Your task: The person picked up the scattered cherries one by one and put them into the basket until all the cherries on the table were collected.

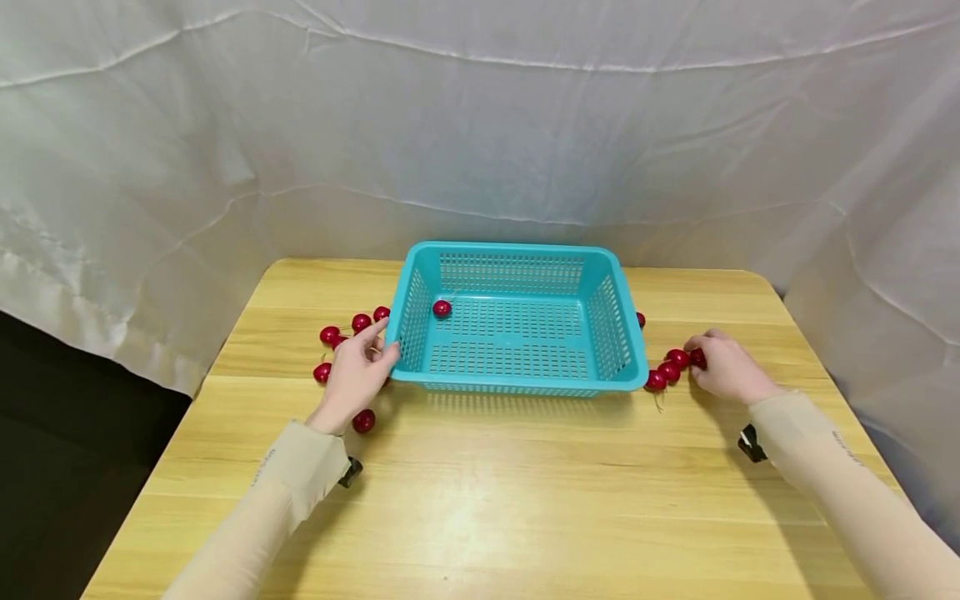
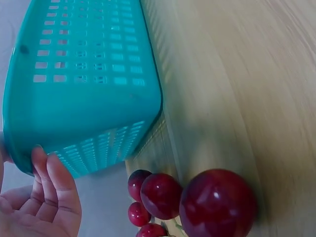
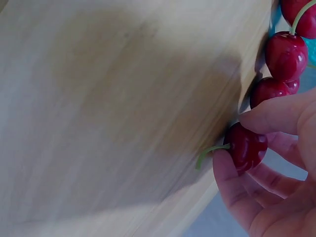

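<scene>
A turquoise plastic basket with perforated walls stands on the wooden table, and one red cherry lies inside it. My left hand grips the basket's left rim near the front corner; in the left wrist view its fingertips are tucked beneath the rim. Out to the right, my right hand pinches a cherry with a green stem between thumb and fingers. Other cherries lie in a row between that hand and the basket.
Several loose cherries are scattered left of the basket, around the left hand, with one cherry nearer the front. Another cherry is partly hidden by the basket's right side. A pale cloth curtain hangs behind the table.
</scene>
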`<state>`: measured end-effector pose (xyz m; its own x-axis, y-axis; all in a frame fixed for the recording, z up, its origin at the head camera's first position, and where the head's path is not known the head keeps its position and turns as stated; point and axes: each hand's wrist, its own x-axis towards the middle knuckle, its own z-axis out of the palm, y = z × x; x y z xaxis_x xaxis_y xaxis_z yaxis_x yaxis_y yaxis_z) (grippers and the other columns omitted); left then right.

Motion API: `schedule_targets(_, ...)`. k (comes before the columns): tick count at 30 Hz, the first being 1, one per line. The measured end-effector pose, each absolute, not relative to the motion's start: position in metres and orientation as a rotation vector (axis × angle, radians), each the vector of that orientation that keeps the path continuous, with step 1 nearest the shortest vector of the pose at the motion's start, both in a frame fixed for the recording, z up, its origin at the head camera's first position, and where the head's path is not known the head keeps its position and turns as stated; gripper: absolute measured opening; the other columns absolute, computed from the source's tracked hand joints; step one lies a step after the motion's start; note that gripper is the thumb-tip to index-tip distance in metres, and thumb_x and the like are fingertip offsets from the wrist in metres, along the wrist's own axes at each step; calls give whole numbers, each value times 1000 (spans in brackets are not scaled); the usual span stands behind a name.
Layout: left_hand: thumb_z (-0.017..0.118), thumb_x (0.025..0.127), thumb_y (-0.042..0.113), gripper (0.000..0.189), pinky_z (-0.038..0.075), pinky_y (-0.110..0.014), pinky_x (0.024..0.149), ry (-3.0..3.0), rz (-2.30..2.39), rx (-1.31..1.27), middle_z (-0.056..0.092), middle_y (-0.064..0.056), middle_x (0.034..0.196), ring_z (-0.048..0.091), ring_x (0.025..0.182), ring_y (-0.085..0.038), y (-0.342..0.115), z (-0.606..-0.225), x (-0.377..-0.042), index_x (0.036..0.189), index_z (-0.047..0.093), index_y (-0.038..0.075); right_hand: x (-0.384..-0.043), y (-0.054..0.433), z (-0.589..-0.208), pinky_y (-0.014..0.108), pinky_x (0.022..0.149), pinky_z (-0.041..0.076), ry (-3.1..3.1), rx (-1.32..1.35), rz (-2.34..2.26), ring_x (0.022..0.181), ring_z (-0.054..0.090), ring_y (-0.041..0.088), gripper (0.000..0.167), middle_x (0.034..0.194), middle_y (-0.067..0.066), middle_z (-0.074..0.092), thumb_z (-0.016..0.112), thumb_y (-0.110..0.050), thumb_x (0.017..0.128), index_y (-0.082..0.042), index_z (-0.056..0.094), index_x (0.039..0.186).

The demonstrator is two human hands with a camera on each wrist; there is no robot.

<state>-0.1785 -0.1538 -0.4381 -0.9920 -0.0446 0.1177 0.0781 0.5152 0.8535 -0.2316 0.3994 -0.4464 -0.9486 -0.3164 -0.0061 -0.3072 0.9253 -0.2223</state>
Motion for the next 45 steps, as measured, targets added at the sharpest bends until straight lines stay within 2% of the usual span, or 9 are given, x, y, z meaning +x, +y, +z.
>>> schedule_targets(7,59,95,17,54,41,-19,54,-2632,-1412,-86,66,-13,90,53,66,-16,-154,-436,-178,146,51,1,-233,400,-442,61,84,54,3052,-503,-328,88,64,43,37,105,33,59,67,3,80,15,63,114)
schedule_targets(17,61,94,15,54,40,-20,52,-2603,-1363,-118,65,-12,87,53,64,-17,-156,-438,-180,144,53,-1,-235,397,-429,63,87,54,3062,-491,-334,93,64,46,38,109,35,58,66,1,84,15,61,119)
schedule_targets(24,60,94,16,54,41,-20,52,-2603,-1370,-116,66,-13,88,53,65,-18,-156,-438,-179,144,52,-2,-236,392,-421,61,82,55,3134,-564,-347,87,65,45,36,105,34,59,68,1,82,13,63,116)
schedule_targets(45,61,94,16,55,42,-20,53,-2620,-1367,-100,67,-12,87,54,65,-18,-153,-440,-178,145,51,0,-245,357,-378,58,78,56,3269,-750,-386,86,65,41,31,104,29,62,70,2,81,10,66,111)
